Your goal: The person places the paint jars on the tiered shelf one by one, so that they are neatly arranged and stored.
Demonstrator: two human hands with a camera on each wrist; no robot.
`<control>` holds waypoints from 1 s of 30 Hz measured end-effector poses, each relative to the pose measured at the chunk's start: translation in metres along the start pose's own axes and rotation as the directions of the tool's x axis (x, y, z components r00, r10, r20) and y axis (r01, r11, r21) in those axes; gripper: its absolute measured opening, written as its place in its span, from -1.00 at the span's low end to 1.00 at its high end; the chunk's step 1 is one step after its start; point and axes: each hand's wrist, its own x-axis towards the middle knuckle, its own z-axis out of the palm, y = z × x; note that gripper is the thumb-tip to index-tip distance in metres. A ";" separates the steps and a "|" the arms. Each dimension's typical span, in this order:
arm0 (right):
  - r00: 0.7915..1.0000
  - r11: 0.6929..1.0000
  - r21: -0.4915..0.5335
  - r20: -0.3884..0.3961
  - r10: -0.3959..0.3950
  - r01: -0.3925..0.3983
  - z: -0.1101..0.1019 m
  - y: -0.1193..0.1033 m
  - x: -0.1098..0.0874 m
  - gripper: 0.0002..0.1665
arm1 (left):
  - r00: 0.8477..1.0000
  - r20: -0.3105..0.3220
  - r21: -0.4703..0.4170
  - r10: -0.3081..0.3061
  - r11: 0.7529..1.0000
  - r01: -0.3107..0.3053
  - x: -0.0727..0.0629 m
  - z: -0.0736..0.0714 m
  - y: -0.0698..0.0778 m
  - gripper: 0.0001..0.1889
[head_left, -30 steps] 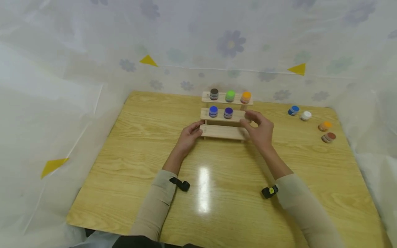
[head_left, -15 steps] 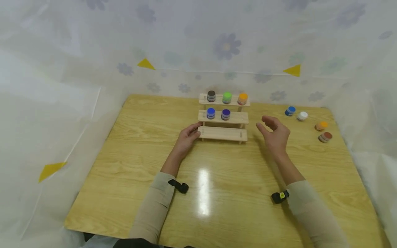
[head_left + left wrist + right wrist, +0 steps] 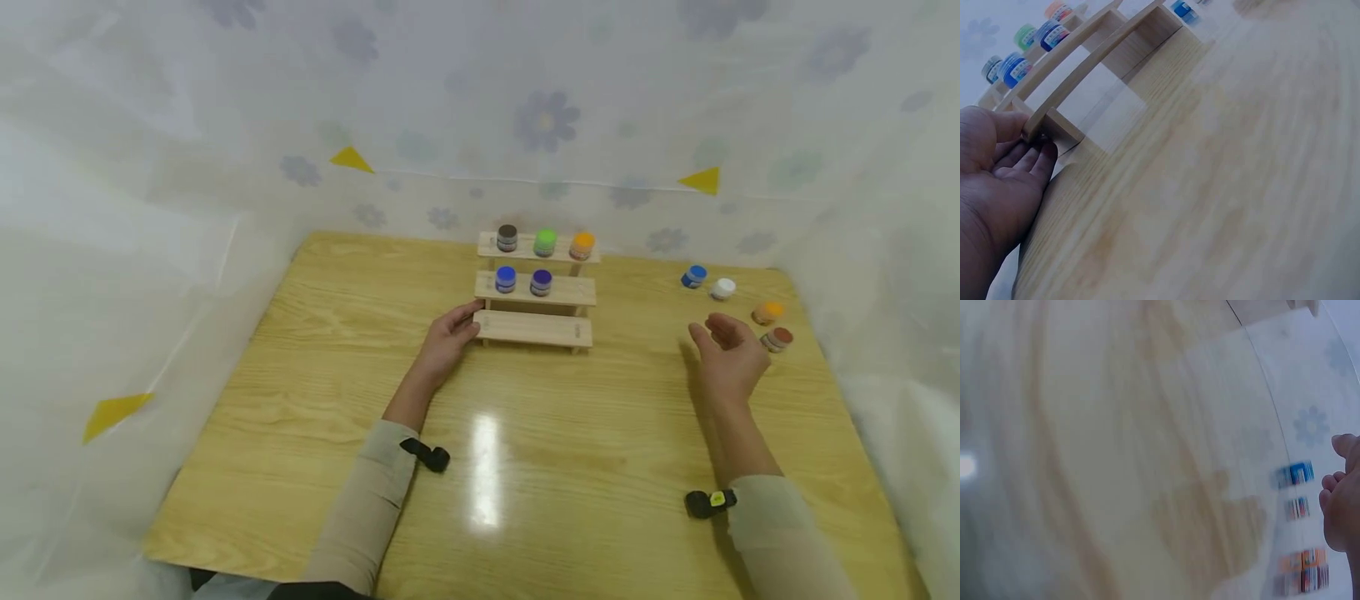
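Note:
A three-tier wooden display rack (image 3: 534,328) stands at the back middle of the table. My left hand (image 3: 448,340) holds the left end of its lowest step, and in the left wrist view the thumb lies at the board's end with the fingers (image 3: 1032,161) curled beneath. Black, green and orange paint jars (image 3: 545,242) line the top step. On the middle step sit a blue paint jar (image 3: 506,279) and a purple paint jar (image 3: 541,282). My right hand (image 3: 731,362) hovers over the table at the right, holding nothing, close to a brown-lidded paint jar (image 3: 777,339).
Near the table's back right corner stand a blue-lidded jar (image 3: 694,277), a white-lidded jar (image 3: 723,289) and an orange-lidded jar (image 3: 768,313). A pale flowered sheet (image 3: 420,108) hangs behind the wooden table (image 3: 600,450).
My right hand has left the rack's right end and moved right, towards the loose jars. The left hand stays at the rack's left end.

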 end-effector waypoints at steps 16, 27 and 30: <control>0.915 0.975 0.184 -0.359 0.186 -0.126 -0.070 0.030 0.040 -0.45 | 1.000 0.020 -0.027 0.018 0.999 -0.017 -0.001 0.001 0.004 -0.52; 0.943 0.980 0.066 -0.267 0.196 -0.185 -0.077 0.049 0.059 -0.41 | 1.000 0.022 -0.030 0.006 1.000 -0.005 -0.001 0.003 0.004 -0.51; 0.954 0.988 0.018 -0.259 0.154 -0.155 -0.074 0.055 0.062 -0.44 | 1.000 0.020 -0.029 0.006 1.000 -0.005 -0.002 0.002 0.005 -0.51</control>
